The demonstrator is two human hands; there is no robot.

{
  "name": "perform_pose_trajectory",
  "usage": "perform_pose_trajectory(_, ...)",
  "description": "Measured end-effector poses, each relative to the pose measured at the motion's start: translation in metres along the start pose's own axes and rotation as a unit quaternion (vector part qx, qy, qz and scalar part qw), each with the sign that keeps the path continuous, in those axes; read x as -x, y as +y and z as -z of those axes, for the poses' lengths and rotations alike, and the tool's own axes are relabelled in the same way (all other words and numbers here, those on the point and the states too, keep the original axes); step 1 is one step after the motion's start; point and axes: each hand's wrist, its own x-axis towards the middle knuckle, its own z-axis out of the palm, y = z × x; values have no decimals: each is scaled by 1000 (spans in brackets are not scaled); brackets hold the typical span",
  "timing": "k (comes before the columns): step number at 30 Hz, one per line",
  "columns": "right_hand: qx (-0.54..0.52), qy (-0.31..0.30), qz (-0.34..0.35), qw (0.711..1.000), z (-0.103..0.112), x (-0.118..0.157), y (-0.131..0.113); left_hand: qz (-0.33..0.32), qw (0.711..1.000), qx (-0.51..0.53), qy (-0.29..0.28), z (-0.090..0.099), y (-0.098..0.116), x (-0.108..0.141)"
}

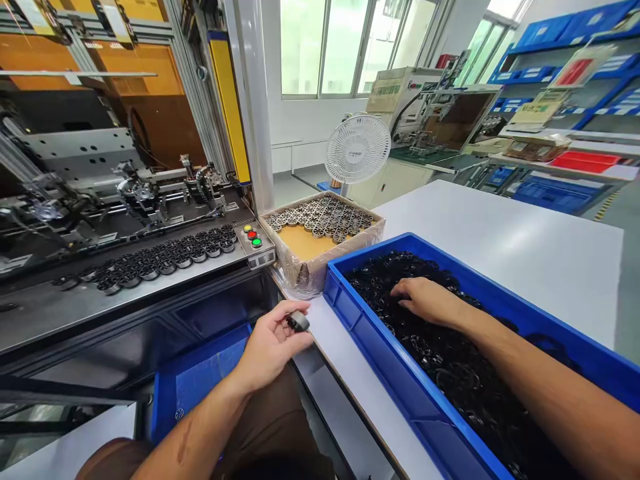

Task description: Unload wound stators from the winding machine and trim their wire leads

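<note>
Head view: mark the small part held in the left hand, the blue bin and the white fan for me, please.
Small part (301, 321): head view, on its gray outer rim.
Blue bin (380, 353): head view, on its outer side wall.
White fan (357, 149): head view, on its round front grille.

From my remote station I can read no text, brand or number with certainty. Reference: the white fan (358, 137). Its hub carries a small logo (355, 155), lettering too fine to resolve. Right of the fan, white labels (541, 31) on the blue shelf bins (555, 33) are illegible to me. Further right and lower, a floor marking (606, 205) shows yellow-and-black stripes.
</note>
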Motion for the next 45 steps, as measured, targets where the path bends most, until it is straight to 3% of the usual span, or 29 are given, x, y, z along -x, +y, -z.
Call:
perform_pose_trajectory(4,25,-23,-7,999,-19,0,1,-91,985,-143,-16,-3,4,11)
perform_pose_trajectory(7,28,-17,7,999,-26,-3,5,-128,976,-175,-31,-1,10,15)
perform_pose_trajectory(11,3,22,49,999,-25,-9,16,-115,982,-146,-39,6,16,16)
perform_pose_trajectory(15,-36,112,86,989,-14,-12,16,-48,997,-26,-55,5,16,16)
perform_pose_trajectory(18,-65,191,113,973,1,1,-16,14,990,109,-83,1,13,15)
perform_pose_trajectory(21,-129,273,171,938,19,30,-75,62,977,173,-107,-4,11,13)
perform_pose_trajectory(24,-244,304,255,885,31,57,-131,93,965,206,-133,-13,8,12)
perform_pose_trajectory(26,-298,295,279,864,35,68,-152,106,958,222,-144,-20,7,12)
perform_pose_trajectory(32,-323,300,289,850,34,74,-158,123,951,236,-155,-36,7,17)
perform_pose_trajectory(38,-266,294,322,859,32,75,-157,94,966,212,-116,-31,9,18)
perform_pose_trajectory(45,-186,352,351,848,23,72,-153,96,970,193,-116,-29,12,19)
